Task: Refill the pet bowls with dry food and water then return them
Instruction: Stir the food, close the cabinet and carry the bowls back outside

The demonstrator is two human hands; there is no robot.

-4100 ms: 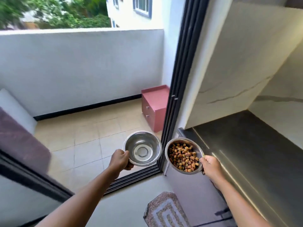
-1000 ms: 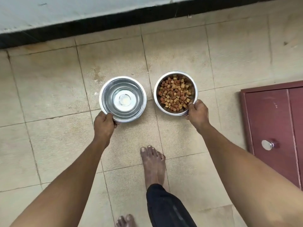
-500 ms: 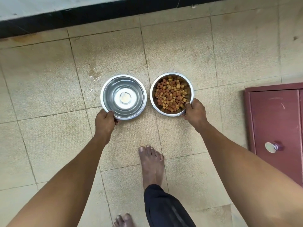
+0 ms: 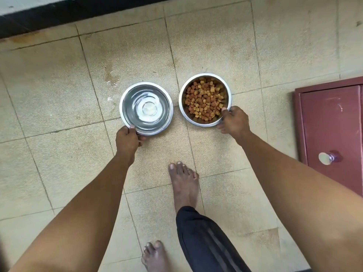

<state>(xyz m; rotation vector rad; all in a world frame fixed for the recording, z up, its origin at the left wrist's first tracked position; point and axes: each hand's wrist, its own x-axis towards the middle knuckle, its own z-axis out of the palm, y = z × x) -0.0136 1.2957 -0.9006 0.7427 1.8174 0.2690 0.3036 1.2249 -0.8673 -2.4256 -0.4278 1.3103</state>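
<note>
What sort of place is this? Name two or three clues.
Probably a home balcony or patio floor: worn beige floor tiles, a black skirting strip under a white wall, and a dark red cabinet with a metal knob.

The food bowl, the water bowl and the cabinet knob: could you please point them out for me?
food bowl (image 4: 205,123): head view, on its near steel rim.
water bowl (image 4: 146,108): head view, on its inner base.
cabinet knob (image 4: 324,158): head view, on its round face.
</note>
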